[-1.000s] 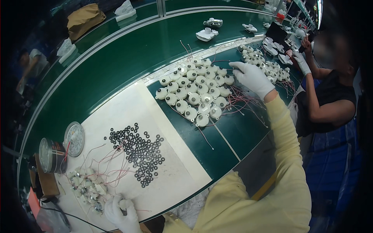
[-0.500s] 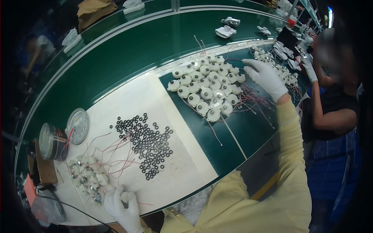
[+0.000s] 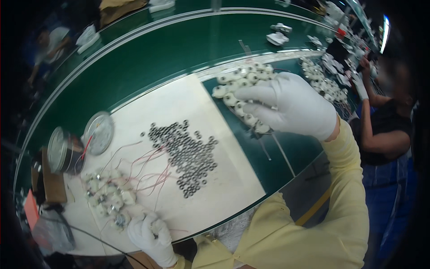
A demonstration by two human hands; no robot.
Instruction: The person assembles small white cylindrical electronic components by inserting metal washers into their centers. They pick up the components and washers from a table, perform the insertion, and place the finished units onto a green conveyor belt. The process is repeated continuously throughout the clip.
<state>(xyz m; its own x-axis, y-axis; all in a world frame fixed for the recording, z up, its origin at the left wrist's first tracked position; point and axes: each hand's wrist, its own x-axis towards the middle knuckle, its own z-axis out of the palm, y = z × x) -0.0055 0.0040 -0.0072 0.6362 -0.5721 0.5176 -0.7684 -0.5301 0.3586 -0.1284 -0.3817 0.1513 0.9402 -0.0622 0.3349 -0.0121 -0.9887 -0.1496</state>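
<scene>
My right hand (image 3: 291, 105), in a white glove, reaches over the cluster of round white motors (image 3: 244, 76) on the green mat at the table's right part. Its thumb and fingers are spread and nothing shows between them; it covers the cluster's right side. Close to the near edge, my left hand (image 3: 152, 237), also gloved, is closed around a small round white motor (image 3: 156, 227). Beside it at left lies a heap of white motors (image 3: 107, 193), their pink wires trailing right. Many small black rings (image 3: 190, 157) are scattered over the white sheet (image 3: 224, 179).
A clear round tub (image 3: 65, 152) and its lid-like dish (image 3: 98, 134) stand at left, near a cardboard box (image 3: 53, 179) and a plastic bag (image 3: 51, 233). A black cable (image 3: 96, 240) crosses the near-left corner. At right, a co-worker (image 3: 387, 112) handles white parts.
My right hand has come left and nearer from the cluster's far right side to above it. My left hand stays closed on the white motor; the whole view has shifted slightly.
</scene>
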